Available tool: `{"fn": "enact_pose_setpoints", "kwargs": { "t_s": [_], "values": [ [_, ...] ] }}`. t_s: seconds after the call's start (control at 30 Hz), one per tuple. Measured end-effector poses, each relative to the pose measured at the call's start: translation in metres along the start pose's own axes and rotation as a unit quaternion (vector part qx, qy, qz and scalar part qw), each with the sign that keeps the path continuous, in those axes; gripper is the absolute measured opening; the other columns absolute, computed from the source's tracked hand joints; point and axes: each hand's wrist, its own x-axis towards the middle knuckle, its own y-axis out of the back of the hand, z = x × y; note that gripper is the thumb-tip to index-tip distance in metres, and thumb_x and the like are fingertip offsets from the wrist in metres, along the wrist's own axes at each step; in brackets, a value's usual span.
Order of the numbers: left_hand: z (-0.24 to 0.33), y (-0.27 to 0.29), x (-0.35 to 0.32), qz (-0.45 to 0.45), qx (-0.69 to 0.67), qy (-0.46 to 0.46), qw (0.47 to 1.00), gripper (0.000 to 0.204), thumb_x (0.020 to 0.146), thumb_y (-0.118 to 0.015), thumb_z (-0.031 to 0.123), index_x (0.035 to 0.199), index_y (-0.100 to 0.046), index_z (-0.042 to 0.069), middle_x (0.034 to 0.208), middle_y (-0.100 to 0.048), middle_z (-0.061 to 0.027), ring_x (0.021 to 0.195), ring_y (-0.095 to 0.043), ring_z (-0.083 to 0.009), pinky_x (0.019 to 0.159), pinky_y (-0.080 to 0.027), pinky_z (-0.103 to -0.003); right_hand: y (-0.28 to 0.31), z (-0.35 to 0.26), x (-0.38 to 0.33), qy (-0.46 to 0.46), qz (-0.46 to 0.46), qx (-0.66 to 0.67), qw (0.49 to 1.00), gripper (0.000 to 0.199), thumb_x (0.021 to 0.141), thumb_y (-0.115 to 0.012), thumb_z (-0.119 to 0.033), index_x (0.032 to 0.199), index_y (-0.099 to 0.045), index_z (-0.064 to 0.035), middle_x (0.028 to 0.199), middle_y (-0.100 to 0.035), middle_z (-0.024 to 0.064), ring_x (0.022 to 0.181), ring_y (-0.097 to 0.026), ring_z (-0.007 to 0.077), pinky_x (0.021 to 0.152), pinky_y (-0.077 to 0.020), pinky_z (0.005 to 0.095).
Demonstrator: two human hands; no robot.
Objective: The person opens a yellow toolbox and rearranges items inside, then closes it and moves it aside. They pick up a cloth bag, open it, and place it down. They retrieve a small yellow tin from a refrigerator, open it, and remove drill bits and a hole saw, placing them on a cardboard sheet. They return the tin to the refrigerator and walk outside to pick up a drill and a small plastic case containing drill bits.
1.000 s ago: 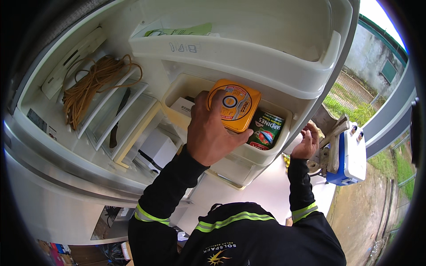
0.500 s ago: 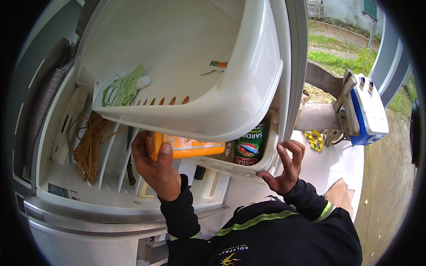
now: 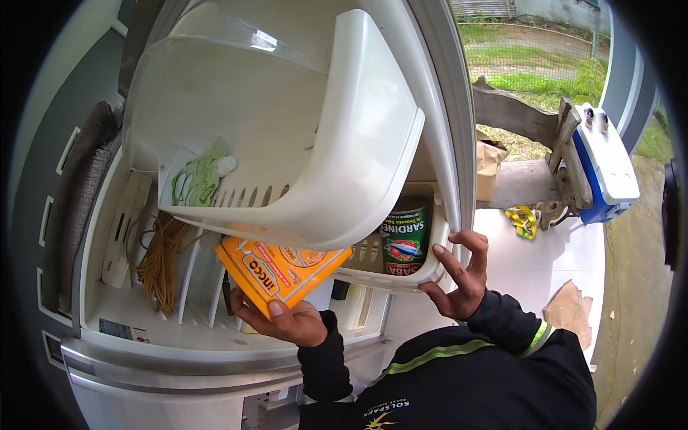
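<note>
The left hand (image 3: 287, 324) has its grip closed on an orange box (image 3: 276, 276), thumb on top. The box is tilted, partly hidden under the top bin's (image 3: 358, 165) bottom edge, near the low bin's (image 3: 387, 282) left end. A green can (image 3: 405, 247) stands near the low bin's right end. The right hand's (image 3: 464, 279) grip is spread by that bin's right corner; I can't tell if it touches.
</note>
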Motion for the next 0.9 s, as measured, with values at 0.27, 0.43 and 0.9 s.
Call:
{"fn": "enact_pose_setpoints", "kwargs": {
  "t_s": [0.27, 0.43, 0.9],
  "values": [
    [0.048, 0.056, 0.001, 0.055, -0.048, -0.014, 0.997, 0.091, 0.092, -0.066, 0.05, 0.159, -0.034, -0.001, 0.155, -0.046, -0.025, 0.136, -0.056, -0.035, 0.114, -0.048, -0.048, 0.004, 0.009, 0.007, -0.034, -0.011, 0.008, 0.999, 0.074, 0.074, -0.09, -0.021, 0.142, -0.065, -0.0062, 0.129, -0.051, 0.022, 0.115, -0.054, 0.0377, 0.099, -0.0476, 0.0501],
    [0.088, 0.095, -0.002, -0.022, 0.083, -0.044, 0.995, 0.087, 0.092, -0.057, 0.063, 0.149, -0.038, 0.0, 0.134, -0.058, -0.0277, 0.113, -0.069, -0.0326, 0.094, -0.059, -0.045, 0.007, -0.004, 0.006, -0.087, 0.02, 0.02, 0.996, 0.071, 0.076, -0.085, -0.006, 0.142, -0.062, -0.0012, 0.127, -0.053, 0.0225, 0.11, -0.059, 0.0365, 0.093, -0.0515, 0.0448],
    [0.082, 0.143, -0.1, -0.315, 0.118, 0.129, 0.933, 0.078, 0.07, -0.091, 0.035, 0.132, -0.052, 0.007, 0.145, -0.041, -0.03, 0.137, -0.049, -0.0434, 0.11, -0.047, -0.053, -0.065, -0.031, -0.005, -0.107, -0.599, 0.551, 0.571, 0.146, 0.066, -0.102, -0.048, 0.167, -0.01, 0.0049, 0.166, -0.031, 0.0237, 0.153, -0.034, 0.0331, 0.125, -0.03, 0.0401]
  ]
}}
